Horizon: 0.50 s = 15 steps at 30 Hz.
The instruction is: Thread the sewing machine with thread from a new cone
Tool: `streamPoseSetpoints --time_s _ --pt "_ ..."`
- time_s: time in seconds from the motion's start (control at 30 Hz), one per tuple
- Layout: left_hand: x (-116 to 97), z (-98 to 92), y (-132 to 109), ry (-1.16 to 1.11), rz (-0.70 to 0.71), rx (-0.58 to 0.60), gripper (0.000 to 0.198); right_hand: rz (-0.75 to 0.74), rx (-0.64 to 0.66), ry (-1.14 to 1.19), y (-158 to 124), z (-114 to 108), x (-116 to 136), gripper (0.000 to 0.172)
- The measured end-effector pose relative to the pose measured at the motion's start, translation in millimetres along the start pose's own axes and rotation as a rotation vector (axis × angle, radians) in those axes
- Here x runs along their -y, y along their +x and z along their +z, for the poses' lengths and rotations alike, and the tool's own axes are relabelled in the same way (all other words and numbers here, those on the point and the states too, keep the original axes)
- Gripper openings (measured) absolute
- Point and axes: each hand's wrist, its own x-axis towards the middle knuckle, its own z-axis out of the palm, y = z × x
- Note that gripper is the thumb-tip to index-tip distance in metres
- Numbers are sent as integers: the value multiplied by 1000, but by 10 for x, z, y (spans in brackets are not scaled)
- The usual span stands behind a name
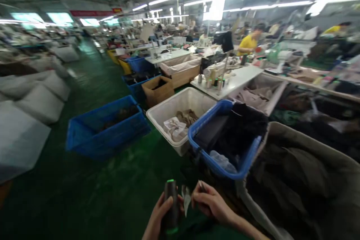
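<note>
At the bottom middle, my left hand (pixel 158 212) is wrapped round a dark thread spool (pixel 171 206) with bright green ends, held upright. Just right of it, my right hand (pixel 209 200) is closed with its fingers pinched. A thin, dark, metallic-looking tool (pixel 201 185) sticks up from those fingers; its kind is not clear. Between the two hands hangs a small whitish scrap (pixel 186 198), blurred, and I cannot tell which hand has it. Beyond my right hand stands a blue basket (pixel 194 144) with black cloth (pixel 247 118) and clear plastic in it.
A white bin (pixel 157 118) with fabric pieces stands ahead, and a blue tub (pixel 84 135) sits on the green floor (pixel 118 187) to the left. Dark cloth (pixel 292 180) fills a large container at right. Behind are a sewing table (pixel 239 82) and a co-worker in yellow (pixel 247 45).
</note>
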Motion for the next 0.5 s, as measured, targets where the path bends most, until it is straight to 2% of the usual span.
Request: streamPoseSetpoints --time_s 0.1,0.23,0.3,0.37,0.5 --pt "-476 -216 195 -45 32 -102 63 29 108 -51 675 269 187 34" --pt "-1078 -503 496 -78 109 -177 64 90 246 -98 1521 667 586 28" --pt "-1304 -631 682 -168 105 -232 61 107 262 -118 1883 854 782 25" --pt "-1486 -753 882 -307 32 -279 55 119 283 -137 2212 1011 929 24" --pt "-1845 -998 1342 -486 -50 -242 53 125 309 -201 2901 1216 1012 24"
